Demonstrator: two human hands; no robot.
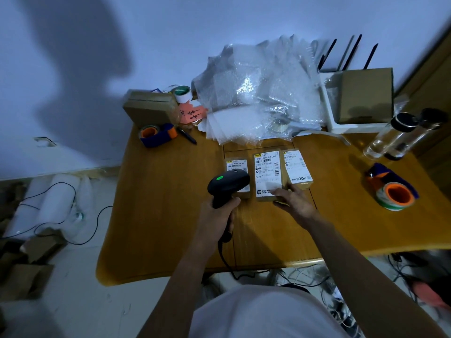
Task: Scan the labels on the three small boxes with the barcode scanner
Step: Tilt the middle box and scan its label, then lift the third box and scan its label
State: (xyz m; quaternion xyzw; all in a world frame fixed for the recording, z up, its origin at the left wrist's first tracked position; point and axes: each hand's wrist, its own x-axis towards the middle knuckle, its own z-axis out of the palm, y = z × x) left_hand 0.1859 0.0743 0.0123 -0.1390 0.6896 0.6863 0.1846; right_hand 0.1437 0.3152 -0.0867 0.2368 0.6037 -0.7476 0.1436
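Three small brown boxes with white shipping labels lie side by side on the wooden table (170,215): a left box (236,164), a middle box (267,170) and a right box (296,167). My left hand (216,219) grips the handle of a black barcode scanner (228,185), whose head hangs over the left box and hides its near half. A green light shows on top of the scanner. My right hand (294,200) rests with fingers spread on the near edge of the middle box and touches the right box's near corner.
A pile of bubble wrap (258,93) fills the back of the table. Tape dispensers sit at back left (157,134) and right (393,191). A cardboard box (150,107), a pen (186,135), clear bottles (400,132) and a white tray holding a carton (363,96) surround the workspace.
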